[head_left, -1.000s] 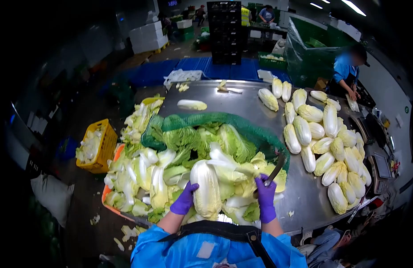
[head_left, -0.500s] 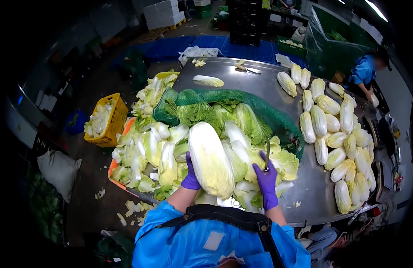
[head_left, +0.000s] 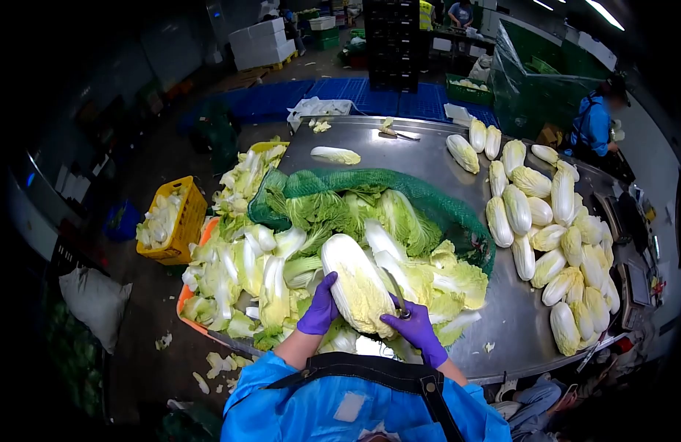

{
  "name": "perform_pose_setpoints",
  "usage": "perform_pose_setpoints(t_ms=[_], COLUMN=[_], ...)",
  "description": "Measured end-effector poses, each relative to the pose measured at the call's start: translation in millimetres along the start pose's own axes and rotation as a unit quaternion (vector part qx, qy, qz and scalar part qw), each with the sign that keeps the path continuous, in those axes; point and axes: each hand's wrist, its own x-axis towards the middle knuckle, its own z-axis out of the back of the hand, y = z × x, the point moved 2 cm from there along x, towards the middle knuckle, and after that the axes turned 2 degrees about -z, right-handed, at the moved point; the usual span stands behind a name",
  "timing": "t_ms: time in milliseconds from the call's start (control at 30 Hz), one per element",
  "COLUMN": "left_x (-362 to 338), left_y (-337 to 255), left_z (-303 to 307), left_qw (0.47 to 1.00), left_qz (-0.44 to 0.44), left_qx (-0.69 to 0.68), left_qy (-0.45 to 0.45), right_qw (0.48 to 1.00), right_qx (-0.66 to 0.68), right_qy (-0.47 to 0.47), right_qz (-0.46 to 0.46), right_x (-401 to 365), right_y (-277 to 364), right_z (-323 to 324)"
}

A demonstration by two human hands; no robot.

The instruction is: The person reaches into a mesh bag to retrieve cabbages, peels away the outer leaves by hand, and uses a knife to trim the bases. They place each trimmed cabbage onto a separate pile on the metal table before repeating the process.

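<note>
Over the loose leaves (head_left: 274,291), head view: I judge the cabbage (head_left: 355,286) wants a steady but light left hold, so as not to bruise it, with the knife (head_left: 400,298) kept clear of both thumbs. Cabbage is tilted between the hands, white end at the far side. Left hand (head_left: 318,309) is curled against its left side, fingers partly hidden. Right hand (head_left: 418,328) is closed round the knife, thumb touching the cabbage's lower right side.
</note>
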Motion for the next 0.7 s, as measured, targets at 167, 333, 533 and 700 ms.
perform_pose_setpoints(t_ms=[167,333,533,700], left_x=[-5.3,-19.8,-19.7,-14.7], left_y=[-8.9,-11.4,-8.1,-28.4], left_z=[9.7,-7.2,-16.2,-4.8], left_qw=[0.998,0.971,0.940,0.949], left_qz=[0.028,0.139,0.183,0.098], left_qx=[0.018,-0.012,0.030,-0.062], left_qy=[-0.048,0.194,0.285,0.292], right_qw=[0.993,0.987,0.954,0.907], right_qx=[0.037,0.024,0.011,-0.259], right_qy=[-0.085,-0.156,-0.297,-0.330], right_qz=[-0.067,-0.027,0.042,-0.046], right_x=[2.3,14.8,35.1,14.5], right_y=[-25.3,-28.5,-61.3,-27.8], right_z=[18.7,46.0,73.4,116.0])
